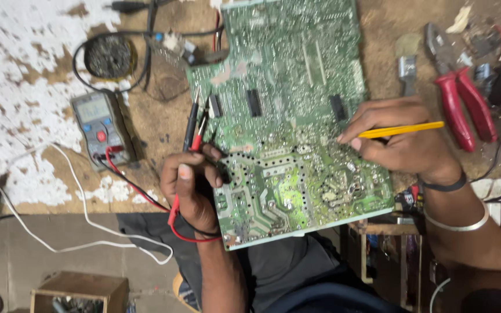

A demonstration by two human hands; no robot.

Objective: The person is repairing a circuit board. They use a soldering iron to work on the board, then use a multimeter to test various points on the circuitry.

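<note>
A large green circuit board (288, 93) lies solder side up on the workbench, its near edge hanging over my lap. My left hand (191, 188) grips the board's left edge and also pinches a red and a black multimeter probe (193, 124), whose tips point away from me. My right hand (398, 136) rests on the board's right side, holding a thin yellow tool (401, 130) like a pen, its working end hidden under my fingers. A dark band and a metal bangle sit on my right wrist.
A grey multimeter (101, 127) lies left of the board, its red and black leads running to my left hand. Red-handled pliers (462, 98) lie at the right. A round dark tin (107, 56), a white cable (82, 223) and the peeling bench top (24, 69) are at left.
</note>
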